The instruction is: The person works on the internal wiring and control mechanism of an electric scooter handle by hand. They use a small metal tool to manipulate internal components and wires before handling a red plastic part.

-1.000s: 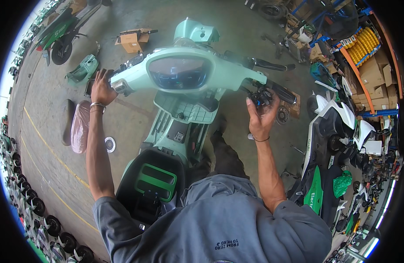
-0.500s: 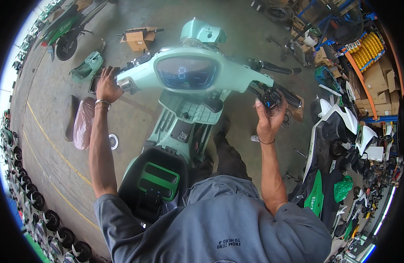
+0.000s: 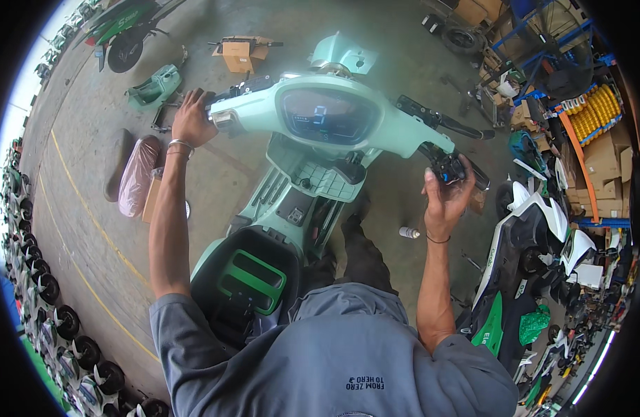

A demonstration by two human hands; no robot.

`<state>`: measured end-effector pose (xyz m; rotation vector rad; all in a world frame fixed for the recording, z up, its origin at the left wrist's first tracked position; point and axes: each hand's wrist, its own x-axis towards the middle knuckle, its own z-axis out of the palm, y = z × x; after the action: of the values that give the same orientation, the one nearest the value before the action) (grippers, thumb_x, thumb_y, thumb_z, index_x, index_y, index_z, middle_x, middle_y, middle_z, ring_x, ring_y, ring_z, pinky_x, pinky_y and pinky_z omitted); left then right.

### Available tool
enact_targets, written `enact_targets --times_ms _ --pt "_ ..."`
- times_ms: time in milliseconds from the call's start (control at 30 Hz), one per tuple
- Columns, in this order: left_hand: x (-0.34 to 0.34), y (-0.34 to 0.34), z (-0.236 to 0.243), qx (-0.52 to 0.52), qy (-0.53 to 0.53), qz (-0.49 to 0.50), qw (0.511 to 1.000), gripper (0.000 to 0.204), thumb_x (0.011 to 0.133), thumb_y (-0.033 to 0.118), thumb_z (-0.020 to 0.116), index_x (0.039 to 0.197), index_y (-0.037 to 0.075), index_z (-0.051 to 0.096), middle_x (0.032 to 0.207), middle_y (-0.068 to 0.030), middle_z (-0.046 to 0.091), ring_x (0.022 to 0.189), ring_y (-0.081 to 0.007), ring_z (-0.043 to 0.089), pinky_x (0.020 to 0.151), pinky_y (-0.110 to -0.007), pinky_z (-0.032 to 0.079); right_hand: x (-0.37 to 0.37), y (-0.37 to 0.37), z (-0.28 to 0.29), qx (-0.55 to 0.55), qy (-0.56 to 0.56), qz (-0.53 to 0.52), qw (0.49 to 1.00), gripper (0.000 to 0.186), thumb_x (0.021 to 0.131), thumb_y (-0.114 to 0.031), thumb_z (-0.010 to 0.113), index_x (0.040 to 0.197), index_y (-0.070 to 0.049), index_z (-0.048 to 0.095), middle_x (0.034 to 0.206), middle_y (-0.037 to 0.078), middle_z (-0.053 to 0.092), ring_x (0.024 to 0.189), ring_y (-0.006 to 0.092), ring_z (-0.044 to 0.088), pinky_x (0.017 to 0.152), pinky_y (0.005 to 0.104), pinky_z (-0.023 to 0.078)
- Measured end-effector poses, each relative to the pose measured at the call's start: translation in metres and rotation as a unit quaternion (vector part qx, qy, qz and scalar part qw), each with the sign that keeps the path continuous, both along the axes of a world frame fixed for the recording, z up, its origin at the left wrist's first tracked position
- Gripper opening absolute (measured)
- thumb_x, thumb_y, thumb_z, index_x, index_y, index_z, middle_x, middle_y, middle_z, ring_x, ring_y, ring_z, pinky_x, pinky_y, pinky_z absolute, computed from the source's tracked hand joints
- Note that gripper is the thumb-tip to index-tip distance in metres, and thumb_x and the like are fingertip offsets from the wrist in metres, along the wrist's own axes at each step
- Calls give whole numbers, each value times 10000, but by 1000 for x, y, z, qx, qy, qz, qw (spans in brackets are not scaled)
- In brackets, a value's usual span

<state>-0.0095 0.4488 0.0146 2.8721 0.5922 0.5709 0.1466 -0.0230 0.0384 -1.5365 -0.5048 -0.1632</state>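
Observation:
A mint-green electric scooter stands before me, with its handlebar cover (image 3: 261, 111) spanning the view and a lit display (image 3: 327, 117) in the middle. My left hand (image 3: 193, 121) is wrapped over the left handlebar grip, most of which it hides. At the other end, my right hand (image 3: 450, 198) holds a black switch housing (image 3: 446, 167) with bits of blue on it, thumb on the near side. A black brake lever (image 3: 466, 127) sticks out beyond it. Below, the seat compartment is uncovered, showing a black bucket (image 3: 212, 267) with a green frame (image 3: 254, 278) inside.
A mint-green panel (image 3: 155, 87), a cardboard box (image 3: 238, 57) and a plastic-wrapped seat (image 3: 139, 177) lie on the floor. A small bottle (image 3: 409, 232) is near my right wrist. A white-and-green scooter (image 3: 535, 215) stands at right; yellow coil springs (image 3: 594, 108) fill a rack.
My view has shifted and turned slightly, so the scooter appears farther right. Both hands keep their places on the handlebar. More of the small bottle shows beside my right wrist.

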Motion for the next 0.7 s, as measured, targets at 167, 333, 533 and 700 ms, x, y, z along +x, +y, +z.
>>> enact_targets --times_ms 167,333,533,700 --pt "-5 4 -5 13 -11 -9 1000 490 655 175 694 1128 66 625 1100 -123 588 1113 -344 542 920 -432 485 -4 6 8 3 27 13 1000 575 868 25 656 1361 1 360 941 111 574 620 97 522 510 224 430" --pt "-3 4 -4 9 6 -1 1000 480 669 221 692 1127 88 634 1129 -115 585 1142 -320 536 913 -442 502 -5 9 12 30 39 10 999 535 873 36 623 1340 1 363 947 111 578 629 110 538 494 245 467" --pt "-4 3 -2 7 5 2 1000 472 678 221 690 1131 101 636 1132 -105 582 1144 -314 535 913 -447 505 -5 12 15 32 48 -2 998 543 870 13 619 1349 -26 368 880 93 580 604 123 540 492 258 468" --pt "-4 2 -1 1 8 -1 1000 476 674 217 688 1132 101 635 1127 -103 580 1146 -313 532 916 -447 504 -4 11 14 29 47 3 998 538 868 17 615 1346 -25 371 892 96 582 606 124 541 497 259 470"
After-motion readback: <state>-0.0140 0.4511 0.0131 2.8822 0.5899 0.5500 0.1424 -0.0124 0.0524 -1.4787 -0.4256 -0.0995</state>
